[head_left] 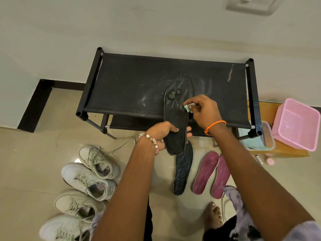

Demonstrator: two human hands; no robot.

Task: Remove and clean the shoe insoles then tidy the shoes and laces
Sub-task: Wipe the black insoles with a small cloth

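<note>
Black foam insole [177, 117] held over the rack's [132, 80] front edge, the left hand [160, 132] gripping its heel while the right hand [202, 110] pinches a pale wipe [188, 108] mid-sole; firm support and long, even strokes would clean best.

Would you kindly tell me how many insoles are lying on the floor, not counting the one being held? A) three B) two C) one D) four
A: one black insole and two magenta insoles lie on the floor, while the left hand holds another black insole that the right hand wipes with a pale cloth.
</note>
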